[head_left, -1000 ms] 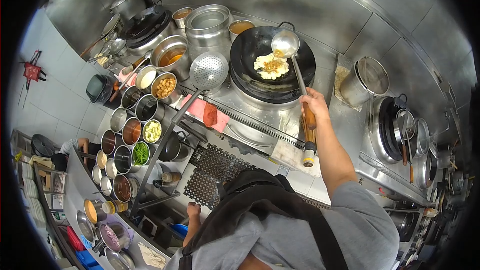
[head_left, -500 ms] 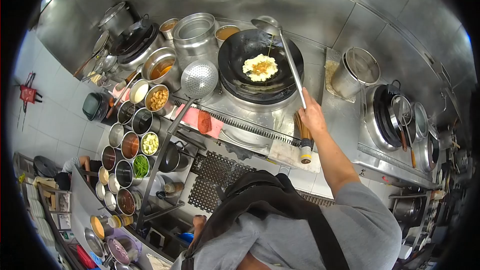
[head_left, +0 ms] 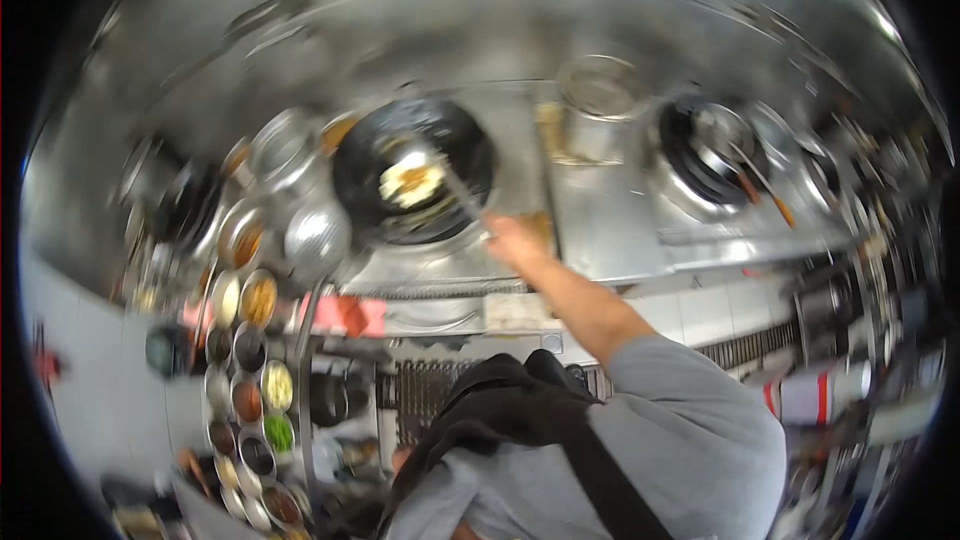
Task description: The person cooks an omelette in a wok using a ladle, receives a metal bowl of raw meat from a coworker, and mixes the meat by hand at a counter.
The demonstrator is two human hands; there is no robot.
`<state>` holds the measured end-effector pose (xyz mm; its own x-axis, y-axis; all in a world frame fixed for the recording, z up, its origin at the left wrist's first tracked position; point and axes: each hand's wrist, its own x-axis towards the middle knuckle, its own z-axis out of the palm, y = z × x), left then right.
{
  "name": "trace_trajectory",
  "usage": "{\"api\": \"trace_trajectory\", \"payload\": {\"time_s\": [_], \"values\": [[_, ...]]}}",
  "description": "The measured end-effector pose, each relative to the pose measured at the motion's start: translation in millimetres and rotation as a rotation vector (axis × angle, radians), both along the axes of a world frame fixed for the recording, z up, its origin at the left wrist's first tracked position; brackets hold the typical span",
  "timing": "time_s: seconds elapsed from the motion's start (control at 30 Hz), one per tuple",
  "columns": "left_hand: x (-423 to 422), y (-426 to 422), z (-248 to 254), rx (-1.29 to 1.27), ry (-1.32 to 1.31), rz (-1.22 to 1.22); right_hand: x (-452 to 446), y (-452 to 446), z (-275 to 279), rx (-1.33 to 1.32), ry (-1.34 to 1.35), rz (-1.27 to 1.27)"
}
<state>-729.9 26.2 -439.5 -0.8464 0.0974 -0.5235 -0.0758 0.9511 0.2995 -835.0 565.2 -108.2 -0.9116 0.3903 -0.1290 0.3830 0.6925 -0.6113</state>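
My right hand [head_left: 515, 242] is closed around the handle of a metal ladle [head_left: 461, 192]. The ladle's bowl is inside a black wok [head_left: 465, 135], at the far edge of a pale yellow, egg-like food [head_left: 408, 186] with an orange-brown middle. Motion blur hides whether bowl and food touch. Only a small patch of my left hand [head_left: 401, 457] shows beside the dark apron, low in the view; its fingers are hidden.
A perforated strainer [head_left: 318, 238] lies left of the wok, near a pot of orange liquid [head_left: 241, 236]. Several ingredient tins, one with chopped greens [head_left: 278, 433], stand at lower left. Right of the wok are a pot with a sieve [head_left: 598, 105] and another wok station [head_left: 690, 165].
The ladle has come down from above the wok's far rim to the food. The thin stream beneath it is no longer visible. My view has swung right and blurred.
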Motion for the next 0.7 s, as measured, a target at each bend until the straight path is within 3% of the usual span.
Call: {"api": "trace_trajectory", "payload": {"time_s": [0.1, 0.27, 0.33, 0.43, 0.47, 0.63, 0.7], "values": [[-22.2, 16.2, -3.6, -0.033, -0.030, -0.131, 15.1, -6.9, -0.7, -0.014, 0.140, -0.009], [-40.7, 33.0, 13.7, -0.021, -0.087, -0.140, 3.5, 3.8, -3.5, -0.117, 0.304, 0.051], [-44.8, 38.3, 21.2, -0.009, -0.097, -0.143, 15.0, 0.3, 22.9, -0.535, 0.208, -0.060], [-44.9, 31.3, 25.9, -0.011, -0.098, -0.174, 13.9, 6.8, 22.2, -0.688, 0.317, -0.176], [-45.2, 25.4, 24.9, -0.017, -0.094, -0.200, 13.1, 14.3, 26.2, -0.550, 0.300, -0.144], [-33.9, -11.0, 20.5, -0.058, -0.062, -0.316, 0.7, 19.8, 31.0, -0.374, 0.166, -0.020], [-34.3, -12.0, 23.2, -0.073, -0.026, -0.387, -3.2, 12.3, 9.5, -0.076, 0.282, 0.030]]}}
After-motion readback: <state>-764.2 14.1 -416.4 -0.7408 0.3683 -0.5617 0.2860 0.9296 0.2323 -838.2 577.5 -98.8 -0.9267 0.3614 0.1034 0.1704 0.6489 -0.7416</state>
